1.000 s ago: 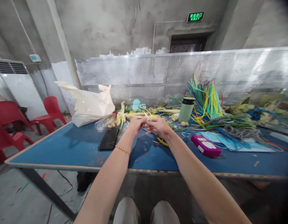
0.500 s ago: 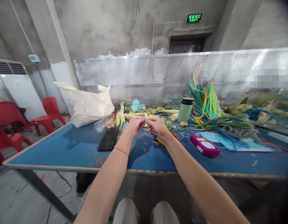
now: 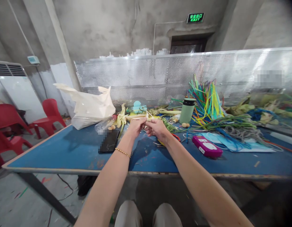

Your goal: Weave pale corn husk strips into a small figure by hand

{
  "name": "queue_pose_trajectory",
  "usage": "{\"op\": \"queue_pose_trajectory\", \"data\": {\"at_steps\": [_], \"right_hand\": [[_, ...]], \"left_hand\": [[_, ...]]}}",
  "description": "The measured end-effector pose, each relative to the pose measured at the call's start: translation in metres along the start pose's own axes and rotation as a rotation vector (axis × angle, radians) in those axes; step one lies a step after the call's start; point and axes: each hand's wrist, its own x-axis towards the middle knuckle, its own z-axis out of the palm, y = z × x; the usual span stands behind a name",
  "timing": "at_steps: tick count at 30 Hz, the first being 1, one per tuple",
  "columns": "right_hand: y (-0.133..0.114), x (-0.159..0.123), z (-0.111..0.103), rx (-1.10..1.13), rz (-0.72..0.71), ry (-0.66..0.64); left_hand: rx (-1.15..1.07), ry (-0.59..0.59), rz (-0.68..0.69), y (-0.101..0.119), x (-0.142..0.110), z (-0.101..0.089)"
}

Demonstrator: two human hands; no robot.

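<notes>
Over the middle of the blue table [image 3: 72, 154], my left hand [image 3: 137, 127] and my right hand [image 3: 157, 128] meet fingertip to fingertip. Both are closed in a pinch on a small pale strip of corn husk [image 3: 147, 114], whose tip pokes up above the fingers. Its lower part is hidden by the fingers. Just behind the hands lie more pale husks [image 3: 122, 117] and green scraps. A black phone [image 3: 109, 142] lies flat, left of my left wrist. Near my right wrist, something red and yellow is partly covered by the forearm.
At the left stand a white plastic bag [image 3: 92, 105] and a clear bottle [image 3: 103, 124]. To the right are a green jar [image 3: 187, 111], a bundle of coloured strips [image 3: 208, 101], a purple box [image 3: 207, 146], blue masks [image 3: 245, 143] and tangled cords [image 3: 240, 130]. A perforated metal panel [image 3: 136, 72] runs behind.
The hands stay together at nearly the same spot. My right fingers have shifted slightly to the left, and the husk tip shows a little differently. The view has moved very slightly.
</notes>
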Motion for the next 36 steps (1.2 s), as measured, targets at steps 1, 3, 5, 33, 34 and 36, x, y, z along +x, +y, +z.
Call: {"op": "queue_pose_trajectory", "data": {"at_steps": [1,3,5,33,34,36], "right_hand": [[-0.001,-0.001,-0.001,0.028,0.019,-0.031],[-0.002,0.0,-0.003,0.096,0.026,-0.046],[-0.002,0.002,-0.004,0.17,-0.009,0.017],[0.0,0.013,-0.011,0.226,0.001,0.217],[-0.001,0.013,-0.011,0.246,0.029,0.184],[-0.002,0.012,-0.011,0.244,0.027,0.161]], "left_hand": [[-0.004,0.013,0.003,0.001,0.0,0.0],[-0.011,0.027,0.003,0.002,0.0,0.0],[-0.013,0.031,-0.006,0.003,0.0,0.001],[0.048,-0.124,-0.072,0.005,-0.007,0.003],[0.065,-0.126,-0.064,0.005,-0.007,0.003],[0.093,-0.133,-0.044,0.004,-0.007,0.004]]}}
